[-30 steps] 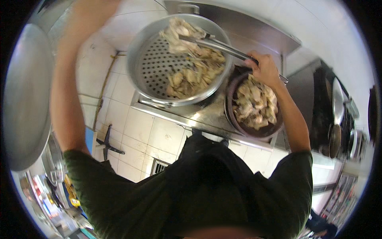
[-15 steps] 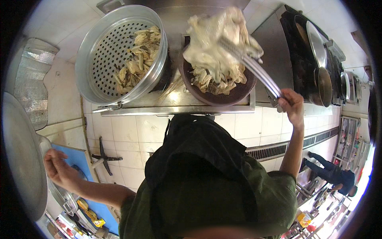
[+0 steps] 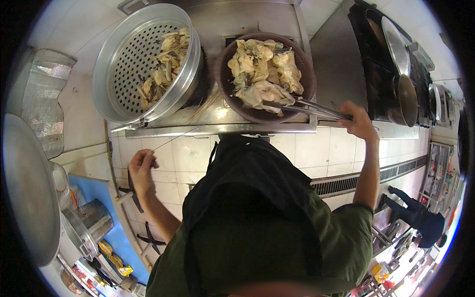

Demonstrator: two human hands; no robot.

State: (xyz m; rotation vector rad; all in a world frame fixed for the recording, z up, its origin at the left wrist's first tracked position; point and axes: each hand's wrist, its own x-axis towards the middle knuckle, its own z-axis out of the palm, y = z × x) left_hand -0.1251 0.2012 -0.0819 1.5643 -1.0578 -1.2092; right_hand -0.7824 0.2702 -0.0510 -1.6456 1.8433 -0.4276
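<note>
Your right hand grips tongs angled leftward onto pale meat; your left hand pinches a thin stick.

The tongs have come down — the lifted meat now lies in the brown basket. The left hand has swung inward, pinching a thin stick.
</note>
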